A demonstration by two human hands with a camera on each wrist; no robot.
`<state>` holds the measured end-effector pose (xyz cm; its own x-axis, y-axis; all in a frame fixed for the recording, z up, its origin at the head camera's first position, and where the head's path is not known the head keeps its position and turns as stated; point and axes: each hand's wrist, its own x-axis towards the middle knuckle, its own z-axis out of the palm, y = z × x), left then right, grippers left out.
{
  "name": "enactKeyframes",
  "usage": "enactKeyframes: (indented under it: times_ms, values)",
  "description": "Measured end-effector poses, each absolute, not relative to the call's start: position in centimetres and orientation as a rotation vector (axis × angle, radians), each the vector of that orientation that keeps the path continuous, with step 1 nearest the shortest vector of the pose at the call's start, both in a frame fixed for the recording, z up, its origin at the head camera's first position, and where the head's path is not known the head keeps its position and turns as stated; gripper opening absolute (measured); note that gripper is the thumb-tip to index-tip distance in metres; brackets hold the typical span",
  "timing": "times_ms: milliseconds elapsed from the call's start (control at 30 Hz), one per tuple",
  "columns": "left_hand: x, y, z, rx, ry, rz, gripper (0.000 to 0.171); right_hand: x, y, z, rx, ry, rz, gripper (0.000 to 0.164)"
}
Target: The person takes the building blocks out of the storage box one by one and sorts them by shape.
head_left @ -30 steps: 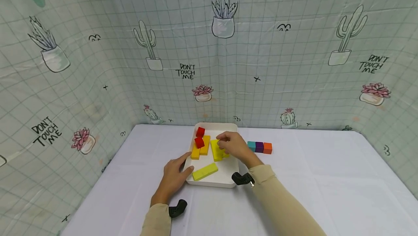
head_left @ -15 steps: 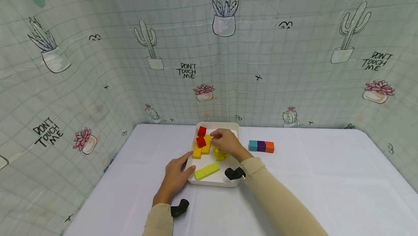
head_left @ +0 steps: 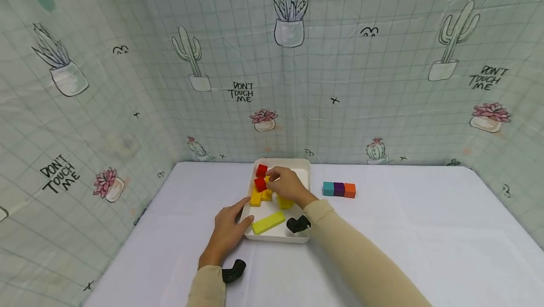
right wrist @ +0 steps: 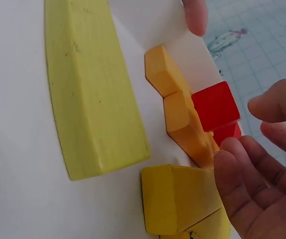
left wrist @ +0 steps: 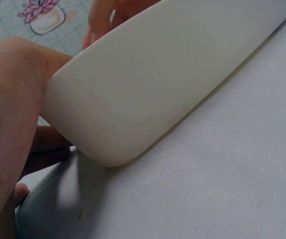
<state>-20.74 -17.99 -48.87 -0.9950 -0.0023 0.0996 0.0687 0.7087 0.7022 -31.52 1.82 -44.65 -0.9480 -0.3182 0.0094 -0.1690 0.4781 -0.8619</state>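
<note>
A white tray (head_left: 302, 165) holds several coloured wooden blocks. My left hand (head_left: 227, 227) grips its front left corner, thumb at the rim (left wrist: 108, 37), other fingers along the outer side. My right hand (head_left: 289, 185) hovers over the tray beside the nearer red cube (head_left: 260, 184). In the right wrist view its thumb and fingers stand apart, close to that red cube (right wrist: 216, 106), with nothing between them. A second red cube (head_left: 261, 170) sits farther back. The red cubes overlap two orange-yellow blocks (head_left: 255, 198). Yellow blocks (right wrist: 183, 199) lie partly hidden under my right hand.
A long yellow-green block (head_left: 268, 222) lies at the tray's front. On the white table (head_left: 403, 231), right of the tray, a teal cube (head_left: 328, 189), a purple cube (head_left: 338, 189) and an orange cube (head_left: 350, 190) stand in a row. A patterned cloth (head_left: 331, 71) hangs behind.
My right hand has moved left, from over the yellow blocks to beside the nearer red cube. My left hand keeps its place at the tray; the blocks stay put.
</note>
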Motion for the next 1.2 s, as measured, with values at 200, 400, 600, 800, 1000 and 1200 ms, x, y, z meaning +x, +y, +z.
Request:
enactKeyframes:
  times_ms: [200, 400, 600, 800, 1000, 1200]
  values:
    - [-20.77, -18.06, -48.73, -0.043, -2.834, -1.168, 0.057, -31.96, 1.67, -44.99, -0.407, 2.535, -1.511, 0.033]
    - [-20.61, -18.20, -48.77, -0.047, -2.836, -1.137, 0.057, -32.18, 1.23, -44.89, -0.390, 2.526, -1.487, 0.034]
    - [-20.58, -18.09, -48.75, -0.064, -2.833, -1.147, 0.057, -32.16, 0.92, -44.89, -0.387, 2.558, -1.425, 0.036]
    - [-20.76, -17.87, -48.55, -0.088, -2.834, -1.161, 0.056, -32.15, 1.08, -44.72, -0.415, 2.559, -1.400, 0.038]
    - [-20.94, -17.87, -48.58, -0.112, -2.828, -1.137, 0.056, -32.34, 1.00, -44.76, -0.428, 2.553, -1.371, 0.042]
    - [-20.75, -17.74, -48.51, -0.095, -2.836, -1.138, 0.056, -32.27, 0.83, -44.97, -0.424, 2.532, -1.362, 0.044]
